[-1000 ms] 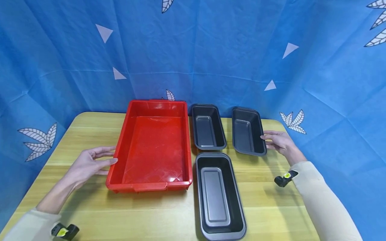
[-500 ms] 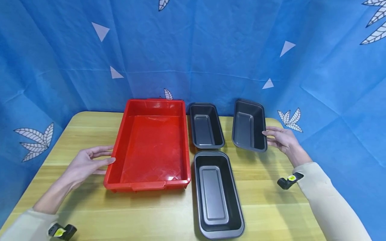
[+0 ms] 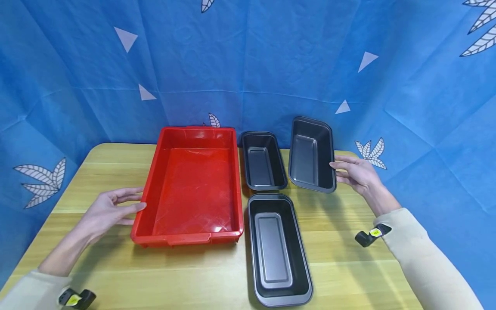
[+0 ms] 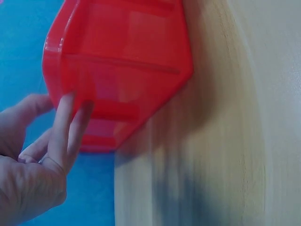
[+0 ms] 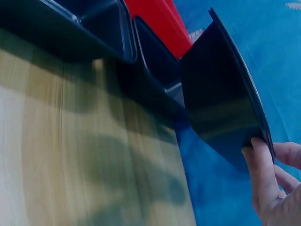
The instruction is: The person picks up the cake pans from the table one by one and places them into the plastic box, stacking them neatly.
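Observation:
My right hand pinches the right rim of a dark grey loaf pan, thumb over the edge and fingers outside. The pan is tilted, raised off the table, with its inside facing me. The right wrist view shows its outer side above the tabletop. At the left, my left hand holds the left rim of a large red plastic tray. In the left wrist view, its fingers lie against the tray's outer wall, thumb at the rim.
Two more loaf pans stand on the wooden table right of the tray: a smaller one at the back and a longer one in front. A blue printed cloth hangs behind the table's far edge.
My right hand has lifted the loaf pan higher, then moved it left, closer to the back pan. The left hand stays at the tray, and the view has shifted slightly.

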Demonstrator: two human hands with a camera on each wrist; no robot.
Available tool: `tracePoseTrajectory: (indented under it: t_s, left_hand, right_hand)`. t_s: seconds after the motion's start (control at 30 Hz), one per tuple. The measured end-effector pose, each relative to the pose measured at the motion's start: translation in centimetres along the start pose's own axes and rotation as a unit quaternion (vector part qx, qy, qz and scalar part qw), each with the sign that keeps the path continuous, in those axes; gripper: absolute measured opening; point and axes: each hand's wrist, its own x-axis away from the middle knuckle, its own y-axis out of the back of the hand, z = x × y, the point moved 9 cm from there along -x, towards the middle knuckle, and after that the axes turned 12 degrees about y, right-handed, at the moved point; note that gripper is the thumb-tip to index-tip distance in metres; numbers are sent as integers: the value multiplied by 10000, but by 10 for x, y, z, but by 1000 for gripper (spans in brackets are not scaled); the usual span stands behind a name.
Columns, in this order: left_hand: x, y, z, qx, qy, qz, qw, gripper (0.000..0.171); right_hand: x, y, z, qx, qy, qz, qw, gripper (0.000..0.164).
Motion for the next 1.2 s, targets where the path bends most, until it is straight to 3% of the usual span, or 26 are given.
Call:
tracePoseTrajectory:
  t_s: [0.13,0.2,0.57,1.2]
  left_hand:
    - [-1,0,0,-7,-11,-9,10000,74]
    - [-1,0,0,27,-11,-4,10000,74]
    - [-1,1,0,52,16,3,10000,74]
    - [1,0,1,-21,28,6,10000,74]
  right_hand:
    - [1,-15,7,25,81,92,9999,70]
    - [2,-23,9,16,144,138,9998,77]
    - [8,-64,18,-58,339,105,9994,65]
    - [10,-143,17,163,458,516,9975,56]
